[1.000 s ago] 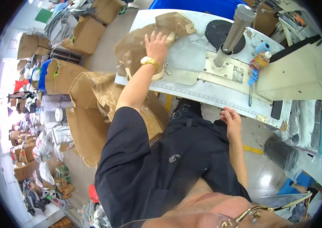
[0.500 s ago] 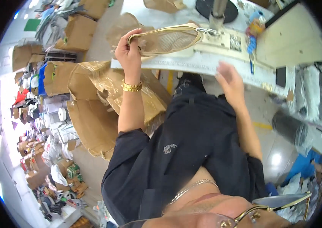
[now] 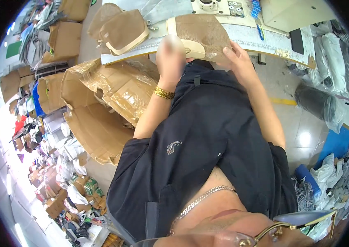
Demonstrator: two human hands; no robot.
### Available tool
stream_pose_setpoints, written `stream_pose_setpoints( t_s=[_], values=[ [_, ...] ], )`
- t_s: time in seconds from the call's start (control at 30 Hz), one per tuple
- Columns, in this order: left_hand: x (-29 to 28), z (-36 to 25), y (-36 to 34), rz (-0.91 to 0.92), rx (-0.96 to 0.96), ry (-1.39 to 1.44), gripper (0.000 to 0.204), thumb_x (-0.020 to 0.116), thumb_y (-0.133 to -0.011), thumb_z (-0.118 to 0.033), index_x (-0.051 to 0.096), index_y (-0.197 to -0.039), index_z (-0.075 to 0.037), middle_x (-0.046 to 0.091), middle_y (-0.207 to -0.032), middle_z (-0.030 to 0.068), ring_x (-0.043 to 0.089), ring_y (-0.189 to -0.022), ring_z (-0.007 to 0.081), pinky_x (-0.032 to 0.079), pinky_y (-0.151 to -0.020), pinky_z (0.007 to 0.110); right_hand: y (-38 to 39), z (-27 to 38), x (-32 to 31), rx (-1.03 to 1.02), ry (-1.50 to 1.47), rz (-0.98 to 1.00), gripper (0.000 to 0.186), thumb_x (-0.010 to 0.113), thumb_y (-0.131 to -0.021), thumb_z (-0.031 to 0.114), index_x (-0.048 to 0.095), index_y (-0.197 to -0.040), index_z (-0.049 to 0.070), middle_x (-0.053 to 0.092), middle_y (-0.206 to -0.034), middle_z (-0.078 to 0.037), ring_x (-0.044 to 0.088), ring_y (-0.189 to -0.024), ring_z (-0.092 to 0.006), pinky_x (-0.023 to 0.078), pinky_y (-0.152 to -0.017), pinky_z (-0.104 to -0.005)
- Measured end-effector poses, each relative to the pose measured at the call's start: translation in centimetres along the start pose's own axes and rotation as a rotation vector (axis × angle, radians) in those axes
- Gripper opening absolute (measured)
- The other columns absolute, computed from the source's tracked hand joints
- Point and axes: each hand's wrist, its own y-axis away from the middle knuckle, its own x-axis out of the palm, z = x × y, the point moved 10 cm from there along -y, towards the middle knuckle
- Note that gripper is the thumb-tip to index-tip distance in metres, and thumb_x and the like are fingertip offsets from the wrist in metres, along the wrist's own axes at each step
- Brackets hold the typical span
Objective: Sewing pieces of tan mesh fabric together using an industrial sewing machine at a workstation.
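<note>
A tan mesh bag (image 3: 201, 31) with cream trim and a cream band is spread over the front edge of the white work table (image 3: 240, 35). My left hand (image 3: 171, 59), partly blurred, grips its near left side by the cream trim. At the bag's right edge, my right hand (image 3: 238, 59) pinches the mesh between thumb and fingers. A second tan mesh bag (image 3: 121, 31) with cream edging lies left of it on the table, with a metal clasp (image 3: 152, 28) near its right side.
A sewing machine body (image 3: 296, 14) stands at the back right. A blue pen (image 3: 260, 32) and a dark phone (image 3: 296, 41) lie on the table. A large open cardboard box (image 3: 96, 131) stands on the floor at left, and a plastic-wrapped dark roll (image 3: 316, 101) at right.
My left hand has moved right and nearer, and my right hand has come onto the bag. The bag, earlier raised in my left hand, now spreads at the table edge between both hands.
</note>
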Motion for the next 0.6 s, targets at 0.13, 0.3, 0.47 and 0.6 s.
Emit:
stream_pose_setpoints(
  t_s=[0.13, 0.3, 0.47, 0.6],
  values=[
    [-0.9, -1.6, 0.1, -0.128, 0.372, -0.28, 0.049, 0.065, -0.091, -0.006, 0.044, -0.134, 0.002, 0.059, -0.121, 0.0121, 0.068, -0.089, 0.0193, 0.057, -0.071, 0.026, -0.5, 0.3, -0.5, -0.109, 0.014, -0.022, 0.062, 0.064, -0.094, 0.025, 0.037, -0.143, -0.003, 0.061, -0.119, -0.015, 0.061, -0.106, -0.0202, 0.052, -0.09, -0.0324],
    [-1.0, -3.5, 1.0, -0.054, 0.492, -0.716, 0.032, 0.061, -0.092, -0.005, 0.059, -0.122, 0.005, 0.064, -0.117, 0.0101, 0.063, -0.098, 0.0151, 0.05, -0.081, 0.026, 0.2, 1.7, -1.5, -0.278, 0.322, -0.179, 0.051, 0.062, -0.096, 0.024, 0.046, -0.137, -0.002, 0.066, -0.104, -0.011, 0.061, -0.094, -0.0128, 0.051, -0.081, -0.0278],
    [2.1, -2.3, 2.3, 0.337, 0.072, -0.256, 0.025, 0.056, -0.094, -0.008, 0.066, -0.112, 0.006, 0.07, -0.099, 0.0074, 0.062, -0.089, 0.0108, 0.049, -0.082, 0.027, 0.2, 1.6, -1.2, -0.165, 0.47, -0.077, 0.041, 0.056, -0.099, 0.032, 0.059, -0.126, 0.002, 0.066, -0.103, -0.007, 0.06, -0.095, -0.0131, 0.05, -0.084, -0.027],
    [2.5, -2.6, 2.6, 0.313, 0.192, -0.55, 0.023, 0.064, -0.092, -0.012, 0.07, -0.105, 0.006, 0.071, -0.095, 0.0069, 0.062, -0.085, 0.0087, 0.05, -0.076, 0.024, 0.6, 1.3, 0.0, -0.055, 0.415, 0.008, 0.042, 0.05, -0.101, 0.037, 0.063, -0.12, 0.002, 0.065, -0.107, -0.006, 0.061, -0.094, -0.0145, 0.049, -0.086, -0.0267]
  ],
)
